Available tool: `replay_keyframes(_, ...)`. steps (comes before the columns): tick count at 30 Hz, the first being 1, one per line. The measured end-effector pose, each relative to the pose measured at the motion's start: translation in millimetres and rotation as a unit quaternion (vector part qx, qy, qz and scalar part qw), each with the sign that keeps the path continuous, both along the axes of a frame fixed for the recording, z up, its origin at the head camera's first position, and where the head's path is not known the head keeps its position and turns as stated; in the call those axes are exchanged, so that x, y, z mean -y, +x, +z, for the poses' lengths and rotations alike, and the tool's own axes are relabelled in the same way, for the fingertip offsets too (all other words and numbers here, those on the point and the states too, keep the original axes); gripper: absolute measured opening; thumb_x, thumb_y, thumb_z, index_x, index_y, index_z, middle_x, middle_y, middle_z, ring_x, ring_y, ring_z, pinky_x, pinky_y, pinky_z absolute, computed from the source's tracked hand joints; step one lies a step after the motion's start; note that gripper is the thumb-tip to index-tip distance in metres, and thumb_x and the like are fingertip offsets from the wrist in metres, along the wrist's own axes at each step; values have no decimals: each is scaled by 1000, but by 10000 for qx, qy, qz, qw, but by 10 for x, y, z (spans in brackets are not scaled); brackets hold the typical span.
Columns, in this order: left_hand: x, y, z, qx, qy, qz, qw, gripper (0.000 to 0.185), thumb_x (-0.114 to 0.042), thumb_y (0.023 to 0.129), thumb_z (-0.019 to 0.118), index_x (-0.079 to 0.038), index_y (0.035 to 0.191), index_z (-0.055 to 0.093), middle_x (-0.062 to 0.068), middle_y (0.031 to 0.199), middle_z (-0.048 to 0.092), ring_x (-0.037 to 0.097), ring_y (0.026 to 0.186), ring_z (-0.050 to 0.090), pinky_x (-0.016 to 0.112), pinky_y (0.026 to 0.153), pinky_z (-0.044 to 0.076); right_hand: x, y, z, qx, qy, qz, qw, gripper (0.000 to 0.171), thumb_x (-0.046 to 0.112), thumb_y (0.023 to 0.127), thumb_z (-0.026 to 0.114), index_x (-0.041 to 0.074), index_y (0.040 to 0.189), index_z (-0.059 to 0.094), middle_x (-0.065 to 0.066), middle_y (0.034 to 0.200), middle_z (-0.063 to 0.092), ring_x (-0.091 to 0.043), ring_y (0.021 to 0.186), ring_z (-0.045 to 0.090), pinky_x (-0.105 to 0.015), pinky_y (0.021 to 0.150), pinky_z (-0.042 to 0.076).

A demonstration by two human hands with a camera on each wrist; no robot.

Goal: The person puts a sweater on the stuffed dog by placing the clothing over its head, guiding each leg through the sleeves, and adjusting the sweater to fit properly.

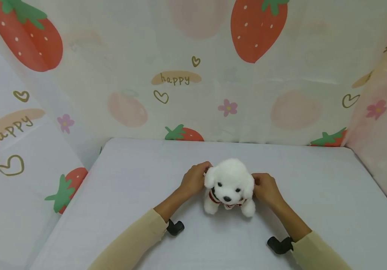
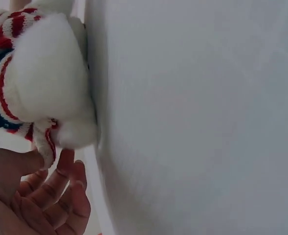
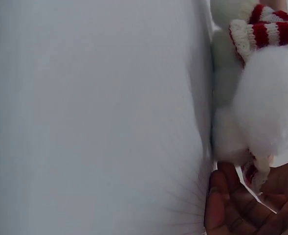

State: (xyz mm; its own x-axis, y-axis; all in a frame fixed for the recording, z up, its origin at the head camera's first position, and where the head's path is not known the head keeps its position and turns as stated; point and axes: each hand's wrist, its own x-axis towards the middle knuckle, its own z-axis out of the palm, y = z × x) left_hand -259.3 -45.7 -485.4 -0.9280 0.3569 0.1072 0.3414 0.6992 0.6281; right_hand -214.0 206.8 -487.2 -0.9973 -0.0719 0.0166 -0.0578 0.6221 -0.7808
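A white plush dog (image 1: 229, 185) in a red, white and navy striped sweater sits upright on the white table (image 1: 318, 198), facing me. My left hand (image 1: 202, 176) holds its left side and my right hand (image 1: 256, 185) holds its right side. In the left wrist view the thumb and curled fingers of the left hand (image 2: 48, 164) pinch the sweater's hem under the dog (image 2: 46, 83). In the right wrist view the right hand (image 3: 251, 188) pinches the hem of the dog (image 3: 266, 98) the same way.
A strawberry-print cloth (image 1: 180, 78) hangs behind the table and along both sides. Black camera mounts sit at my left wrist (image 1: 174, 227) and right wrist (image 1: 280, 245). Bare tabletop lies on both sides of the toy.
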Motion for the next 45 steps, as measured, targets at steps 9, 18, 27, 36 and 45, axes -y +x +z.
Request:
replay_keyframes(9,82,157,67,-300,400,-189,9986,39,-28,96,73,-13,123,49,1,87,61,11,60,52,25,52,43,-83,160,147,-434,300,370,9979,16,15,98,67,2,106,73,-6,93,73,-23,87,67,-36,71,52)
replay_keyframes(18,339,515,127,336,1260,-1387,9817,28,3,90,64,-13,112,66,-5,102,69,8,91,65,26,76,54,-112,631,334,-738,179,832,9936,11,8,95,70,13,105,70,3,100,72,-18,91,70,-32,77,57)
replay_keyframes(27,261,547,40,580,876,-1427,9842,54,-16,80,86,-15,126,57,-2,113,71,9,98,66,26,80,52,129,711,112,-852,258,835,9925,40,6,79,84,6,112,63,1,104,68,-17,94,65,-33,78,55)
replay_keyframes(36,163,490,-37,616,985,-1559,9809,60,-1,80,77,-12,130,45,-5,86,64,6,65,59,23,60,50,160,622,186,-92,150,484,9987,39,16,91,73,-2,121,59,-12,113,68,-26,102,65,-41,81,53)
replay_keyframes(45,158,454,3,308,224,-1416,9892,57,-8,78,86,-9,124,53,7,113,71,14,91,66,28,78,52,97,510,121,15,-337,1011,9943,32,15,96,69,0,122,59,-11,109,66,-19,90,57,-35,74,50)
